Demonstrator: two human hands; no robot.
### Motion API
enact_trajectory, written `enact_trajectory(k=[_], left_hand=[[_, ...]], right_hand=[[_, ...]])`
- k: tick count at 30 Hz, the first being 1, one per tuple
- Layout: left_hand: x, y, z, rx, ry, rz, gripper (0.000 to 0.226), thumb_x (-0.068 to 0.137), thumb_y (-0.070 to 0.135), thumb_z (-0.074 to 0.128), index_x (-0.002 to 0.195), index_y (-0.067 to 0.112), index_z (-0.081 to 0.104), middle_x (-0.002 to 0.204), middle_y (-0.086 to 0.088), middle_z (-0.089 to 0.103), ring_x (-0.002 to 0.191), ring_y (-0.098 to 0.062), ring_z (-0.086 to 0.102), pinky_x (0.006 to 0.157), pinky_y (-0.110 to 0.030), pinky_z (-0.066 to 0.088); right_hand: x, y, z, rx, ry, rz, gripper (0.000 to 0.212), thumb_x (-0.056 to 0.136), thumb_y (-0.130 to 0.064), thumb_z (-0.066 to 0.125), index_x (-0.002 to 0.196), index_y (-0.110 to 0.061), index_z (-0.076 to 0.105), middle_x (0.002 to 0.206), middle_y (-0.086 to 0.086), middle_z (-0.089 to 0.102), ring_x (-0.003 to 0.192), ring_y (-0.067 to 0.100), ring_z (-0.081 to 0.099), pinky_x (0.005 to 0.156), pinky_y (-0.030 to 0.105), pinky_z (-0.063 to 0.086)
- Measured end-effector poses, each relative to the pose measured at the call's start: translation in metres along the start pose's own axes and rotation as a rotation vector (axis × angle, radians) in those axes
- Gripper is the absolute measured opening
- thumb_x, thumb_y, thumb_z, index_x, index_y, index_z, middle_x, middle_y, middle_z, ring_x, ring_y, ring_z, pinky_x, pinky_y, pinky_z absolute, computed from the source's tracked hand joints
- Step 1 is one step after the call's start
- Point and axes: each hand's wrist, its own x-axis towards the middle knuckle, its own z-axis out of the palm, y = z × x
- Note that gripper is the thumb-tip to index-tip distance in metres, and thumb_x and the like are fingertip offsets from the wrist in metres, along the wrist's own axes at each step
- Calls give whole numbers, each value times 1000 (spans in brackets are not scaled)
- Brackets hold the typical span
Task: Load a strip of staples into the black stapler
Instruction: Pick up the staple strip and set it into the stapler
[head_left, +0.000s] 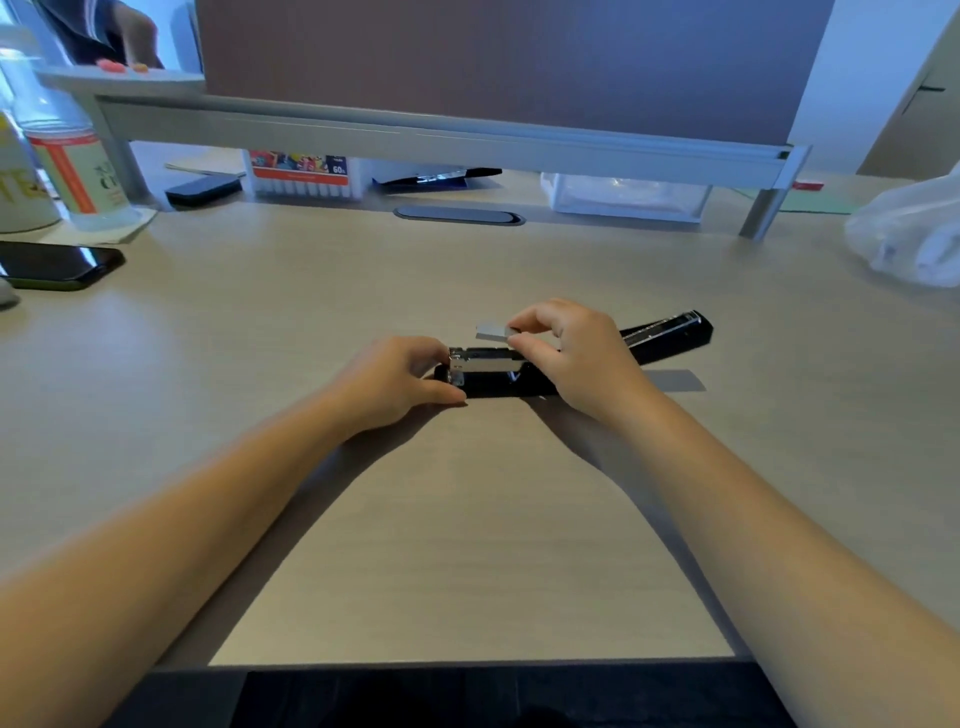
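Pinched between thumb and forefinger, the right hand's (566, 348) grip was closed on a short silvery strip of staples (494, 331), held level with its free end poking out to the left, just above the open magazine (483, 360); that attitude seemed chosen so the strip could drop straight into the channel rather than go in on a tilt. Left of that grip, the left hand (397, 379) was curled round the front end of the black stapler (498, 384), fingers closed on its nose and thumb low against the base, probably to stop the body sliding on the tabletop (467, 519) when the strip went down. Directly beneath the right grip lay the stapler, flat, its lid (670, 332) swung fully back and stretched out to the right beyond the hand. Its exposed magazine looked bright and chromed against the matt black base; whether any staples already sat in it could not be told. The strip itself looked thin, rigid, and easily snapped if pressed askew.
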Motion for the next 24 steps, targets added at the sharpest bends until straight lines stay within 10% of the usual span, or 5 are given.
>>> enact_trajectory(k=[24], left_hand=[[-12,-3,-3,19,7,67,38,70,25,69,107,19,61,111,-4,66,103,-19,54,83,-30,38]], right_hand=[[-11,-7,0,-42,-150,11,19,84,-17,55,99,-11,65,101,9,68,93,24,56,83,37,44]])
